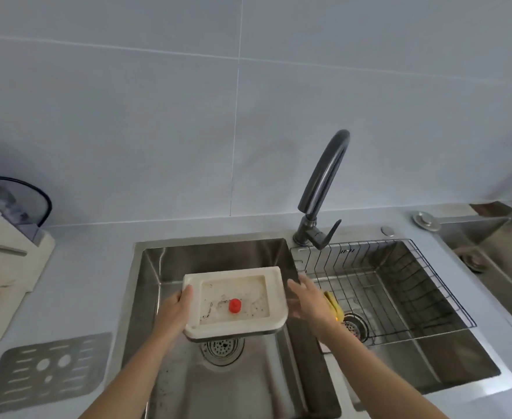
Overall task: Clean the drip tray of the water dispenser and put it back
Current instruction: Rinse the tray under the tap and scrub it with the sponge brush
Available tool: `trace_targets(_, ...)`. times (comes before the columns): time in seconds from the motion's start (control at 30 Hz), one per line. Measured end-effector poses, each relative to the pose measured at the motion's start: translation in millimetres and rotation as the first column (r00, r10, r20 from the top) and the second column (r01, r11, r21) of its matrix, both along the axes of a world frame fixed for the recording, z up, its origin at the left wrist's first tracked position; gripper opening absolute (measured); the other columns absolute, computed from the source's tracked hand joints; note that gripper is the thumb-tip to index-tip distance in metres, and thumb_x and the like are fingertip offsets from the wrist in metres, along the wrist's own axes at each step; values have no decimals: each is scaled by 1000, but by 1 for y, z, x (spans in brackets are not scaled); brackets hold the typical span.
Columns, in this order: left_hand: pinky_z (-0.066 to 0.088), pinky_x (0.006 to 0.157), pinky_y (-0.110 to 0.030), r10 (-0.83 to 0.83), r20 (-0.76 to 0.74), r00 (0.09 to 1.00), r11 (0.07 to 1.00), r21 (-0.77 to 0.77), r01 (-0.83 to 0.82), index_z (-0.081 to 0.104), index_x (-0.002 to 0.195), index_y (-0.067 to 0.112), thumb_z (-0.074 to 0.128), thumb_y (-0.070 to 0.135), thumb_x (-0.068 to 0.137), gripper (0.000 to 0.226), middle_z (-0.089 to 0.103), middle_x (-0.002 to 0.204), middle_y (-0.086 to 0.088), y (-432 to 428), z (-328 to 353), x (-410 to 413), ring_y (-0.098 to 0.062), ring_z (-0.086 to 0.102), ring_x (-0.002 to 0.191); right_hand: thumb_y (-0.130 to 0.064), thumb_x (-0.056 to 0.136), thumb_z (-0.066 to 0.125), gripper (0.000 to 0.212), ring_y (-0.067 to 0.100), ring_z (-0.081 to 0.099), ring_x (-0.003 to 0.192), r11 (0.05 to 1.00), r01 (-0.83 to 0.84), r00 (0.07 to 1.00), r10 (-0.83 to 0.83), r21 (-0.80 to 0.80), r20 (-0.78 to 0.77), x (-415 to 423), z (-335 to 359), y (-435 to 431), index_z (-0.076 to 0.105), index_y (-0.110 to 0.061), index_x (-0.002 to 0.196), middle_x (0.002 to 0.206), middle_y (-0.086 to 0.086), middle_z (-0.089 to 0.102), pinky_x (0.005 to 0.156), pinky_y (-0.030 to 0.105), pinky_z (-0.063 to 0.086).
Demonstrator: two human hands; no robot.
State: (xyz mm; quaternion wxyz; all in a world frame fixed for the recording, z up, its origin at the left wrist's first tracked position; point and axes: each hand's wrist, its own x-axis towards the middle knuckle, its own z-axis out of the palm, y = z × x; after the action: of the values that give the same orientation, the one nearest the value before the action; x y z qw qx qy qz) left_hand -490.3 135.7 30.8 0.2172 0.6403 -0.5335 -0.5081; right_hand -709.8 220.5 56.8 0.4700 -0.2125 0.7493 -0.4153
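Head view: a white drip tray [235, 300], stained, with a small red float [234, 306] inside, is held level above the left sink basin [164, 297]. The left hand [174, 308] grips its left edge; the right hand [307, 300] is spread open just beside its right edge. A slotted metal grate [44, 373] lies on the counter [91, 267] at left.

Both bare forearms reach forward; the left hand [174, 306] is clamped closed, the right hand [307, 300] spread, fingers loose.
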Motion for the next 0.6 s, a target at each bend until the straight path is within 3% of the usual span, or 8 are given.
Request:
trace_targets(0.1, 49, 65, -30, 44, -28, 999, 999, -11, -44, 58, 92, 8, 35, 34, 96, 35, 61, 81, -8, 2, 5, -18, -25, 60, 79, -29, 93, 48, 47, 27, 58, 96, 996, 83, 988, -80, -15, 135, -48, 17, -14, 38, -8, 135, 112, 12, 55, 87, 42, 49)
trace_targets(0.17, 48, 65, -29, 74, -29, 997, 997, -20, -74, 60, 95, 6, 34, 35, 96, 39, 63, 86, -11, 2, 8, -27, -26, 61, 81, -31, 92, 50, 47, 28, 59, 91, 989, 146, 974, -139, -25, 181, -80, 28, -28, 41, -6, 131, 109, 17, 56, 76, 37, 51)
trace_targets(0.27, 46, 61, -26, 120, -29, 992, 992, -45, -121, 61, 94, 8, 35, 35, 96, 38, 63, 80, -6, 2, 12, -36, -23, 60, 77, -31, 88, 58, 59, 21, 60, 69, 979, 198, 980, -197, -40, 19, -119, 38, -49, 33, -7, 136, 89, 15, 59, 56, 27, 51)
trace_targets(0.33, 44, 59, -24, 151, -30, 988, 987, -54, -152, 60, 91, 12, 35, 34, 96, 34, 61, 79, -3, 3, 17, -41, -19, 59, 75, -30, 86, 61, 69, 18, 55, 58, 985, 160, 979, -166, -58, -121, -136, 43, -62, 24, -8, 141, 76, 11, 55, 50, 25, 49)
trace_targets(0.4, 46, 65, -27, 165, -3, 986, 983, -76, -165, 62, 102, 7, 36, 35, 96, 38, 64, 89, -8, 2, 21, -44, -23, 59, 83, -32, 87, 59, 68, 17, 53, 54, 996, 87, 969, -91, -29, -231, -145, 46, -73, 25, -7, 140, 70, 9, 54, 45, 24, 48)
trace_targets(0.5, 46, 75, -32, 183, 48, 982, 979, -95, -178, 62, 106, 1, 36, 34, 96, 43, 62, 95, -12, -1, 26, -45, -25, 59, 86, -34, 90, 52, 40, 19, 54, 48, 997, -13, 937, 36, 70, -346, -149, 47, -88, 50, 0, 112, 61, 9, 55, 52, 33, 55)
trace_targets(0.6, 43, 61, -26, 167, 97, 981, 982, -101, -157, 63, 101, 1, 36, 34, 96, 43, 63, 90, -10, -6, 27, -45, -21, 58, 78, -19, 93, 41, 27, 24, 57, 48, 995, -38, 908, 73, 93, -413, -150, 39, -97, 50, -1, 76, 55, 12, 57, 75, 46, 57)
